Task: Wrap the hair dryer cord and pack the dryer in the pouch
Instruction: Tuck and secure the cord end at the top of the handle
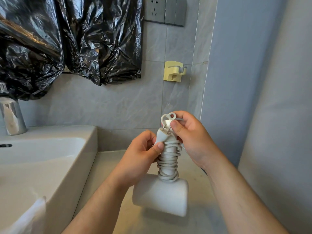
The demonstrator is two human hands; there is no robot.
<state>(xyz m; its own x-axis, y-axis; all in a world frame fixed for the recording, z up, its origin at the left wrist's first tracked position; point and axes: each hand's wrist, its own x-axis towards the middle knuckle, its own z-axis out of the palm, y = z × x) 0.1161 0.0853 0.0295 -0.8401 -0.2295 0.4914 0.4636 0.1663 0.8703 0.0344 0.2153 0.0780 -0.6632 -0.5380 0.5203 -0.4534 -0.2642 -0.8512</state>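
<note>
A white hair dryer (162, 198) is held upside down above the counter, its barrel at the bottom and its handle pointing up. The white cord (168, 164) is coiled many times around the handle. My left hand (141, 154) pinches the two-pin plug (163, 135) against the coils. My right hand (190, 139) grips the top end of the handle beside the hanging loop (171, 116), thumb pressed near the plug's pins. No pouch is in view.
A white sink basin (42, 159) with a chrome tap (11, 115) lies at the left. A beige counter (108, 168) runs under the dryer. On the tiled wall hang black plastic sheeting (76, 39), a yellow holder (173, 71) and a grey socket panel (165, 10). A white cloth (32, 215) shows bottom left.
</note>
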